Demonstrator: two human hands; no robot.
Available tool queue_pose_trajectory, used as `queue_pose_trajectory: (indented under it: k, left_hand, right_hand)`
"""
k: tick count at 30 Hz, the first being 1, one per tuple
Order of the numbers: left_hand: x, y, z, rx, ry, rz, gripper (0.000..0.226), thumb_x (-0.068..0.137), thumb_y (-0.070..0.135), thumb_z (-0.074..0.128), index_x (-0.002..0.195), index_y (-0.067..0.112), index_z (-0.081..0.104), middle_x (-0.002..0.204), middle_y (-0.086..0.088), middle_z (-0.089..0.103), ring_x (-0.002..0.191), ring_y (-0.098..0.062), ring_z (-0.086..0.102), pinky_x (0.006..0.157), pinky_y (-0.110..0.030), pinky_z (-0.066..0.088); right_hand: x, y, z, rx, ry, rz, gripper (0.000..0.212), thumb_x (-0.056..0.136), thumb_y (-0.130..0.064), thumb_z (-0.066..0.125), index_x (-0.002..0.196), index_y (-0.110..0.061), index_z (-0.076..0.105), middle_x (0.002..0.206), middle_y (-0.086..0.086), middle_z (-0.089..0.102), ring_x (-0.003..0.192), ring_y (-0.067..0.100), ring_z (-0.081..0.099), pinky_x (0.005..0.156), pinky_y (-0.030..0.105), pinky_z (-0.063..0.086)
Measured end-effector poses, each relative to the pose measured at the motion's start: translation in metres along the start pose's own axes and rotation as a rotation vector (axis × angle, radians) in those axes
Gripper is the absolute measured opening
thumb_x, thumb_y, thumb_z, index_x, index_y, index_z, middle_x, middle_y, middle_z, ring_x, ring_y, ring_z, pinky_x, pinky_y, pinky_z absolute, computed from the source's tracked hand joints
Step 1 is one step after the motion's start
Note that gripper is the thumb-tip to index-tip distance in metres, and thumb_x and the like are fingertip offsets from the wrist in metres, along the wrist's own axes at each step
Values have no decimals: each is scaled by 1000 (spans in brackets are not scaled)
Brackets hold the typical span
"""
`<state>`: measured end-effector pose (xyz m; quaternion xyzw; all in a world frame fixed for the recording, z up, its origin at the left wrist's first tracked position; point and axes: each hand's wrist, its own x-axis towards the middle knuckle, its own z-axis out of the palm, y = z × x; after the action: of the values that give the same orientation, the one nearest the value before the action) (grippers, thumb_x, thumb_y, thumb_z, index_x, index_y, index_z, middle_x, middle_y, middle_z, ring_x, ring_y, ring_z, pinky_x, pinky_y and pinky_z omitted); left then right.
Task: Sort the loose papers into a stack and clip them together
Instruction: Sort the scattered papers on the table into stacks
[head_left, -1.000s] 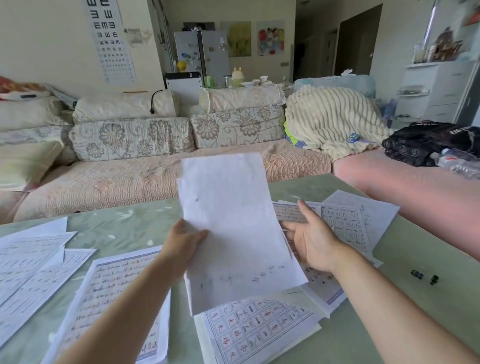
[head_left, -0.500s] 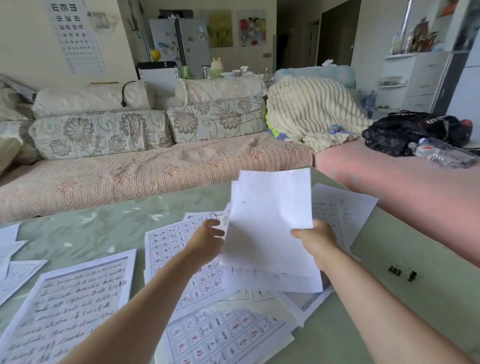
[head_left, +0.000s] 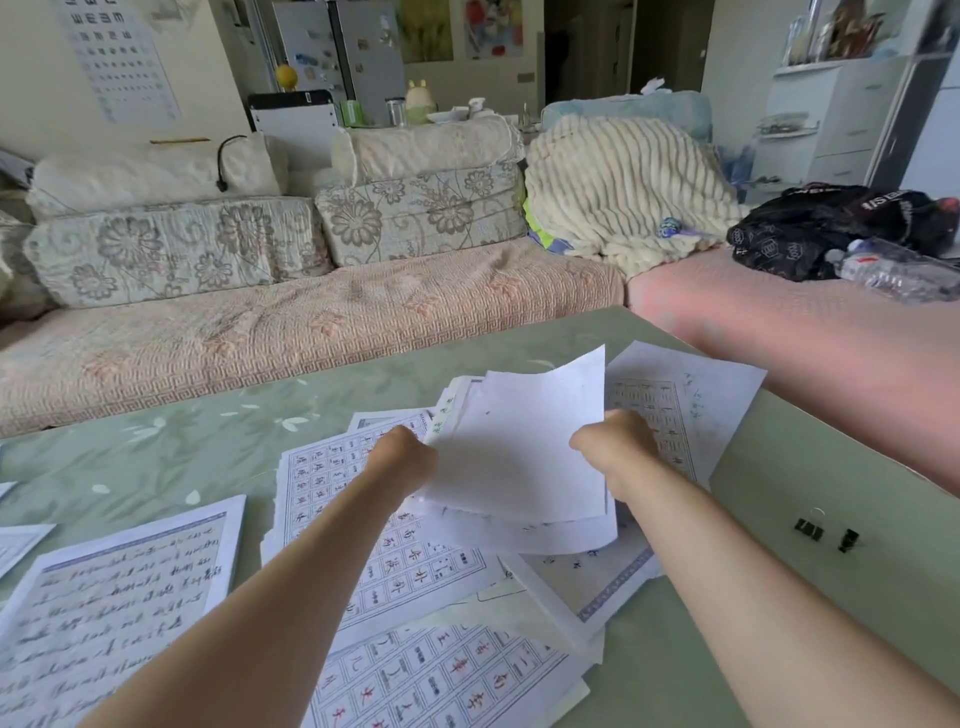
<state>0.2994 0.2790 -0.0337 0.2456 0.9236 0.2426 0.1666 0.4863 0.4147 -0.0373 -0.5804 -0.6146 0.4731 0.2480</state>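
Note:
Both hands hold a small bundle of white sheets (head_left: 524, 447), blank side up, low over the table. My left hand (head_left: 405, 460) grips its left edge and my right hand (head_left: 610, 449) grips its right edge. Under and around the bundle lie several loose calligraphy practice sheets (head_left: 384, 551) with gridded characters, overlapping in a messy pile. Another written sheet (head_left: 114, 608) lies apart at the lower left. Two black binder clips (head_left: 826, 535) sit on the table to the right of my right forearm.
The green glass-topped table (head_left: 208, 441) fills the foreground, with its right edge near the clips. A patterned sofa (head_left: 291, 312) runs behind it. On the sofa's right lie a cream blanket (head_left: 613, 192), a black bag (head_left: 831, 223) and a plastic bottle (head_left: 898, 273).
The held sheets came down from upright in front of me to low over the pile. My right hand moved off the table papers onto the bundle's right edge. The view panned left to right.

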Motion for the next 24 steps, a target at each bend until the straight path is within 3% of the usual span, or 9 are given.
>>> queue_pose_trajectory:
  k: [5, 7, 9, 13, 16, 18, 21, 24]
  left_hand:
    - [-7, -1, -6, -9, -91, -22, 35, 85, 22, 58, 109, -3, 57, 78, -11, 50, 71, -25, 48, 56, -27, 36]
    - [-8, -4, -7, 14, -120, 2, 35, 86, 27, 61, 104, -4, 59, 79, -10, 51, 70, -25, 47, 57, -28, 40]
    - [-6, -6, -7, 10, -131, 18, 40, 89, 26, 58, 113, -5, 62, 83, -12, 53, 75, -25, 49, 64, -29, 42]
    - [-5, -9, -10, -2, -82, 56, 33, 90, 21, 52, 114, 3, 68, 108, -13, 66, 92, -27, 59, 89, -36, 53]
    - [-12, -9, -13, 63, 17, 63, 35, 94, 21, 46, 124, 9, 58, 127, -14, 58, 114, -32, 54, 90, -37, 49]
    - [-12, -8, -12, 43, 17, 25, 42, 95, 21, 44, 134, 8, 49, 133, -15, 54, 118, -32, 52, 82, -33, 45]
    - [-9, 2, -14, -111, -20, -15, 36, 94, 16, 47, 124, -3, 55, 113, -17, 63, 100, -31, 63, 65, -28, 47]
    - [-3, 13, -13, -316, -103, -35, 22, 94, 14, 54, 112, 3, 59, 96, -12, 58, 80, -28, 60, 71, -32, 59]
  right_hand:
    - [-7, -1, 4, 111, -47, 39, 25, 76, 1, 70, 100, 2, 66, 98, 13, 69, 83, 26, 64, 67, 26, 47]
    - [-9, -1, 7, 60, -45, 29, 31, 74, 2, 72, 103, 2, 65, 98, 14, 69, 83, 27, 66, 68, 27, 51]
    - [-9, 2, 8, 13, -50, 36, 33, 71, 3, 74, 103, 2, 65, 94, 14, 70, 79, 24, 67, 67, 27, 53]
    - [-8, 6, -2, -1, 26, -13, 23, 73, 5, 69, 95, -2, 68, 89, 12, 69, 77, 25, 65, 60, 23, 46]
    - [-1, 9, -15, 22, 132, -79, 23, 75, 4, 56, 92, -6, 68, 86, 10, 70, 76, 27, 67, 61, 26, 48]
    - [1, 13, -18, 7, 116, -104, 24, 78, 3, 54, 96, -8, 65, 92, 10, 68, 81, 29, 66, 64, 27, 48]
    - [-2, 20, -12, -137, 21, -143, 24, 78, -2, 55, 99, -10, 64, 94, 10, 67, 83, 29, 63, 61, 24, 44]
    - [-5, 18, -9, -231, -56, -180, 19, 76, -7, 56, 94, -12, 62, 90, 7, 65, 80, 29, 63, 53, 22, 38]
